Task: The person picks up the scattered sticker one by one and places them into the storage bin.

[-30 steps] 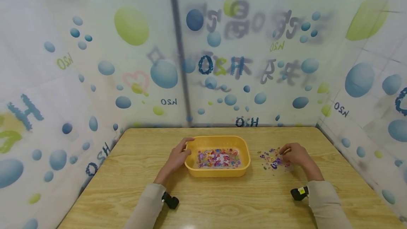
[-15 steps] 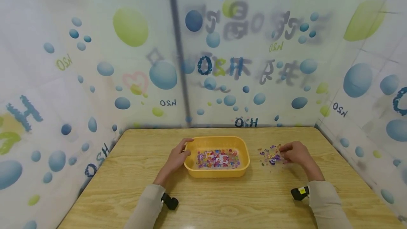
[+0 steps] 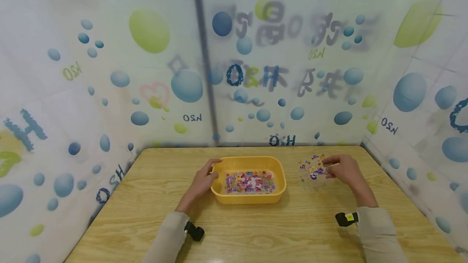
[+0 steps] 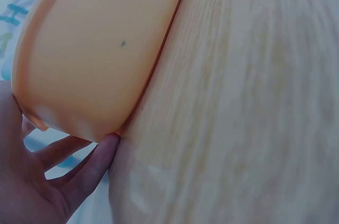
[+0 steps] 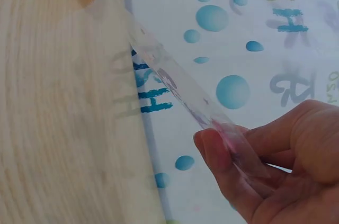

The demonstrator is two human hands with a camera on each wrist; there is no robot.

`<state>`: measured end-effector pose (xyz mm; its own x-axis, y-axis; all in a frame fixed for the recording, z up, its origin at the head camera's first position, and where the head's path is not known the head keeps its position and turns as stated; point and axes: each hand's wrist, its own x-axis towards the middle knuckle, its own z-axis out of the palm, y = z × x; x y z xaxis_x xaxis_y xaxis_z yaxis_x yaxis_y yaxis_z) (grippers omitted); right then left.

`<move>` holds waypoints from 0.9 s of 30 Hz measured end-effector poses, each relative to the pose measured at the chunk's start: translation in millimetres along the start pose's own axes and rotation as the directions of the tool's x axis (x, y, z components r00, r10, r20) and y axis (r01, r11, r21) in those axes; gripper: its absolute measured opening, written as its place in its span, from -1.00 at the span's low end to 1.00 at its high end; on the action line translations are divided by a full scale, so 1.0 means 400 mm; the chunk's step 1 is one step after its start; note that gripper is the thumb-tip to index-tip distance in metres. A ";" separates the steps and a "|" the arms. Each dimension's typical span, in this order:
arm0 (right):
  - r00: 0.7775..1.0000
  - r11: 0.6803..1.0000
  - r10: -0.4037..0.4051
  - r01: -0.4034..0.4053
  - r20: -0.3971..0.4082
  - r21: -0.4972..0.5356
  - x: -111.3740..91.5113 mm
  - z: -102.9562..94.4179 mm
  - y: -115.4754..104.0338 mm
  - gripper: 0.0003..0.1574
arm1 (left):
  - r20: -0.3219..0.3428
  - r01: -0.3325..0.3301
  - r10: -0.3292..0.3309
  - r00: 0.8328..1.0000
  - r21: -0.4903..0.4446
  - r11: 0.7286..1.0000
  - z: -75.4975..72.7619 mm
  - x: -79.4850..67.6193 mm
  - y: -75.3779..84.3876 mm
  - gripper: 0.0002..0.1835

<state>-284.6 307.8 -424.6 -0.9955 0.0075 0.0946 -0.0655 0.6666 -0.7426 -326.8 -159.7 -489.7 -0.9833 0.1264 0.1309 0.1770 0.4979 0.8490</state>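
Observation:
A yellow plastic basin (image 3: 248, 199) stands on the wooden table. My left hand (image 3: 202, 180) grips its left end; in the left wrist view the fingers (image 4: 100, 163) lie against the outer wall. Inside the basin lies a sheet of small colourful pictures (image 3: 252, 182) with a white figure in the middle. To the right of the basin, my right hand (image 3: 341, 168) pinches a clear sticker sheet (image 3: 313, 171) by its right edge, between thumb and fingers. The sheet is tilted up, and in the right wrist view the clear sticker sheet (image 5: 180, 86) shows nearly edge-on.
The light wooden table (image 3: 256, 230) reaches back to a patterned curtain (image 3: 248, 125) with blue and green bubbles. Similar curtains hang at both sides. A black wrist camera (image 3: 195, 231) sits on the left wrist and another camera (image 3: 345, 219) on the right.
My right hand has raised the clear sticker sheet from the table and tilted it up. The left hand and the basin have stayed in place.

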 end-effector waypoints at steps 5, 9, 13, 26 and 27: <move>0.999 0.999 -0.036 0.035 -0.029 -0.016 -0.005 -0.009 -0.024 -0.61 | -0.003 -0.001 0.001 1.000 -0.006 1.000 0.001 0.003 -0.004 -0.46; 0.998 0.998 -0.053 0.051 -0.041 -0.032 -0.012 -0.011 -0.046 -0.62 | -0.003 -0.006 0.006 1.000 -0.013 1.000 0.002 0.003 -0.007 -0.45; 0.996 0.996 -0.065 0.062 -0.053 -0.060 -0.017 -0.012 -0.070 -0.63 | -0.004 -0.004 0.004 1.000 -0.010 1.000 0.002 0.004 -0.007 -0.45; 0.988 0.991 -0.127 0.122 -0.087 -0.058 -0.012 0.012 -0.115 -0.64 | 0.006 -0.008 0.008 1.000 -0.007 1.000 -0.004 -0.003 0.002 -0.46; 0.988 0.991 -0.128 0.124 -0.088 -0.059 -0.011 0.016 -0.118 -0.64 | 0.006 -0.010 0.010 1.000 -0.004 1.000 -0.004 -0.003 0.002 -0.46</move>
<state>-277.8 271.7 -394.2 -0.9689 -0.0125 0.2473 -0.1839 0.7050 -0.6849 -325.4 -160.8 -488.3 -0.9813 0.1362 0.1361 0.1863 0.4933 0.8497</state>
